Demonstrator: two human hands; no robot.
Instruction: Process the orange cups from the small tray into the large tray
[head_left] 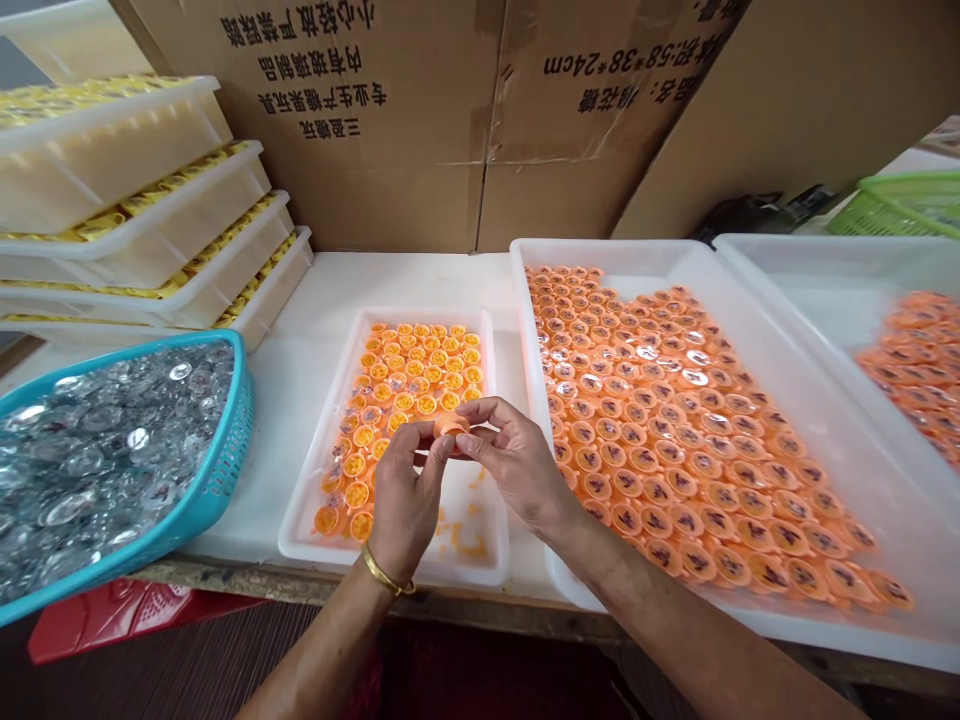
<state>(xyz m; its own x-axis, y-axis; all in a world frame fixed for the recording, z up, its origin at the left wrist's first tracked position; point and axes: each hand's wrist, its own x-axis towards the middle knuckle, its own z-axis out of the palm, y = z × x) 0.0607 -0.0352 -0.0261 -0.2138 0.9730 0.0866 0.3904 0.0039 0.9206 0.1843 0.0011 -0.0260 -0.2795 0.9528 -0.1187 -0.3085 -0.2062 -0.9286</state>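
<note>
Both hands meet over the small white tray (307, 470) in front of me and pinch one small orange cup (452, 424) between their fingertips. My left hand (403, 495) wears a gold bangle and grips the cup from the left. My right hand (516, 460) grips it from the right. The small tray holds rows of open orange cups with yellow filling (409, 375), mostly in its far half. To the right, a large white tray (750, 300) carries many sealed orange cups (660, 430).
A blue basket (217, 470) of clear plastic lids sits at the left. Stacked white trays (180, 230) with yellow items stand at the back left. Cardboard boxes (420, 130) form the back wall. Another white tray (825, 300) and a green basket (907, 200) lie far right.
</note>
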